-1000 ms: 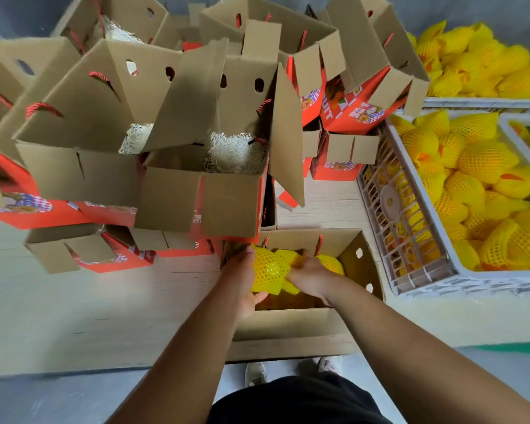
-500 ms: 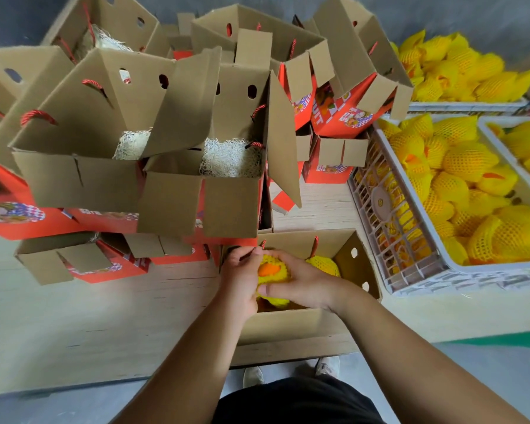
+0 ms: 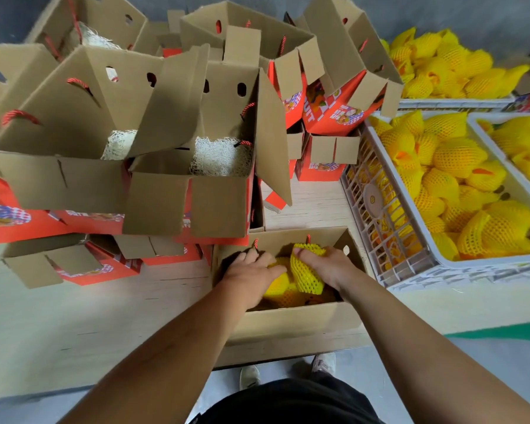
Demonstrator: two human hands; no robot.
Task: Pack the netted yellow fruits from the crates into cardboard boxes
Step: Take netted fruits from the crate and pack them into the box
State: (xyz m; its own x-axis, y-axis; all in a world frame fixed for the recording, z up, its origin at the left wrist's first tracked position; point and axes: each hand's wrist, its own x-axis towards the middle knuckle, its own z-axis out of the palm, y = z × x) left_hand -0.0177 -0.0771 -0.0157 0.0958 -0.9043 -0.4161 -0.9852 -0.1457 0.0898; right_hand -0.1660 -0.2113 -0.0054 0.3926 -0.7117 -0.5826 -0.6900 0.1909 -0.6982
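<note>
An open cardboard box (image 3: 297,321) stands at the table's front edge with several netted yellow fruits inside. My right hand (image 3: 328,266) grips one netted yellow fruit (image 3: 306,269) at the box's right side. My left hand (image 3: 251,275) lies over another netted fruit (image 3: 277,284) in the box's left half, its fingers spread across the top. To the right, a white plastic crate (image 3: 380,240) is piled with more netted yellow fruits (image 3: 450,166).
A heap of empty open cardboard boxes (image 3: 166,142) with red printed sides and red cord handles fills the back and left of the table; some hold white padding. Two more crates (image 3: 502,117) of netted fruit sit at far right. My shoes show below the table edge.
Both hands have gone deeper into the box. The fruit held between them earlier now sits lower, with my right hand round it and my left hand laid on a neighbouring fruit.
</note>
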